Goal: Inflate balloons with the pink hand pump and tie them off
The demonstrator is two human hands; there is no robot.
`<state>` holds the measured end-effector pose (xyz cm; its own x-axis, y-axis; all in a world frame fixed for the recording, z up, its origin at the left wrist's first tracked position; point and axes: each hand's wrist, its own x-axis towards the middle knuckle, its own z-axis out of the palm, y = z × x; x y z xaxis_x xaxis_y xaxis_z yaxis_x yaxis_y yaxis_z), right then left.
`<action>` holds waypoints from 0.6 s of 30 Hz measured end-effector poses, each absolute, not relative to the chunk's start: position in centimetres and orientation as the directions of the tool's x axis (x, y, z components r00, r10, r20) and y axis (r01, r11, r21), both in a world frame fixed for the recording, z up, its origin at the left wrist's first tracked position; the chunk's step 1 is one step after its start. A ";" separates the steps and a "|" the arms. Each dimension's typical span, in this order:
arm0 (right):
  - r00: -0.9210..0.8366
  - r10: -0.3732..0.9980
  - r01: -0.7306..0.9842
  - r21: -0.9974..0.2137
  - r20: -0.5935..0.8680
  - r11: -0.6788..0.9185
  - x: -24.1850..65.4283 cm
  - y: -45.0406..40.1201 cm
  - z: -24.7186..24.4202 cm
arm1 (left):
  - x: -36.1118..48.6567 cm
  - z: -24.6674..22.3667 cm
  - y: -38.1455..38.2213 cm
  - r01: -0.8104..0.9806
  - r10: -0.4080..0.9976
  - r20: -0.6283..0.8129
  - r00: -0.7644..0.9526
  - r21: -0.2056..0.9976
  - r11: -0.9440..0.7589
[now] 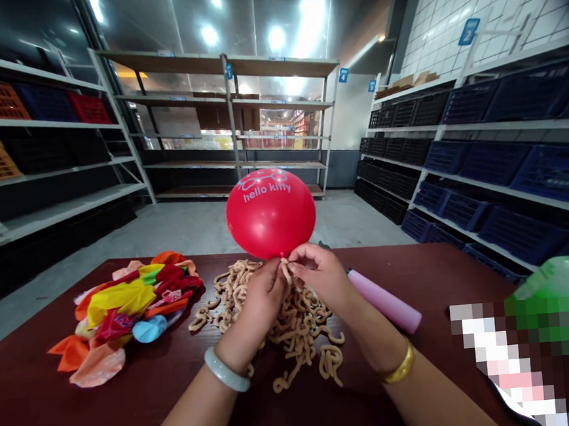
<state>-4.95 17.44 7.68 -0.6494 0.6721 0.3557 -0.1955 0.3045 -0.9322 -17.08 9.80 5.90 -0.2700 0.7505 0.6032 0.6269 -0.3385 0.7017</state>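
Observation:
An inflated red balloon with "hello kitty" printed on it stands upright above the table, its neck pointing down. My left hand is closed with its fingertips pinched at the balloon's neck. From the other side, my right hand pinches a tan rubber band at the neck. How far the band goes round the neck is hidden by my fingers. Beneath both hands lies a tangled pile of tan, curly rubber bands.
A heap of uninflated balloons in several colours lies left on the dark red table. Right of my right hand lies a pink cylinder. A green plastic bag sits at the right edge. Shelves with blue crates stand beyond.

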 end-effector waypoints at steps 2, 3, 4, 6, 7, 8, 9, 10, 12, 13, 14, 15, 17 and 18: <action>-0.643 0.659 -0.137 -0.905 0.390 0.403 -4.8 17.6 7.7 | -17.1 5.8 9.8 0.640 0.749 0.613 -0.252 0.686 -0.346; -0.631 0.643 -0.091 -0.864 0.434 0.495 -4.7 17.6 7.7 | -17.0 5.8 9.9 0.642 0.748 0.616 -0.247 0.682 -0.351; -0.610 0.620 -0.039 -0.800 0.494 0.599 -4.6 17.6 7.7 | -17.0 5.7 9.9 0.638 0.748 0.617 -0.244 0.683 -0.355; -0.537 0.570 0.078 -0.637 0.621 0.767 -4.7 17.3 7.4 | -16.8 5.6 9.9 0.627 0.754 0.607 -0.252 0.696 -0.351; -0.496 0.554 0.130 -0.574 0.669 0.809 -4.8 17.1 7.2 | -16.7 5.6 9.9 0.623 0.756 0.600 -0.260 0.703 -0.344; -0.456 0.551 0.171 -0.539 0.699 0.825 -5.0 16.8 7.0 | -16.6 5.6 9.9 0.618 0.757 0.596 -0.268 0.709 -0.339; -0.419 0.561 0.198 -0.532 0.714 0.824 -5.2 16.5 6.8 | -16.5 5.6 9.9 0.613 0.759 0.593 -0.269 0.713 -0.340; -0.388 0.580 0.212 -0.543 0.716 0.812 -5.4 16.2 6.6 | -16.4 5.6 9.9 0.609 0.760 0.595 -0.263 0.713 -0.347; -0.337 0.616 0.219 -0.577 0.712 0.787 -5.7 15.8 6.4 | -16.4 5.6 10.0 0.607 0.751 0.613 -0.244 0.701 -0.374; -0.322 0.619 0.221 -0.579 0.716 0.785 -5.7 15.6 6.4 | -16.4 5.6 10.0 0.607 0.748 0.620 -0.236 0.695 -0.384; -0.323 0.607 0.225 -0.564 0.726 0.794 -5.7 15.5 6.5 | -16.4 5.6 9.9 0.607 0.745 0.625 -0.234 0.692 -0.390; -0.340 0.581 0.233 -0.532 0.740 0.814 -5.6 15.4 6.6 | -16.5 5.6 9.9 0.606 0.741 0.628 -0.238 0.692 -0.392; -0.394 0.505 0.249 -0.440 0.768 0.863 -5.4 15.3 7.0 | -16.7 5.5 9.8 0.592 0.733 0.631 -0.254 0.701 -0.398; -0.420 0.468 0.252 -0.395 0.778 0.883 -5.2 15.3 7.2 | -16.8 5.4 9.7 0.577 0.731 0.631 -0.261 0.709 -0.405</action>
<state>-5.19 15.30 7.17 -0.4196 0.4676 0.7780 0.2521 0.8834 -0.3950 -16.77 9.74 5.44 -0.2613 0.7307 0.6307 0.5775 -0.4052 0.7088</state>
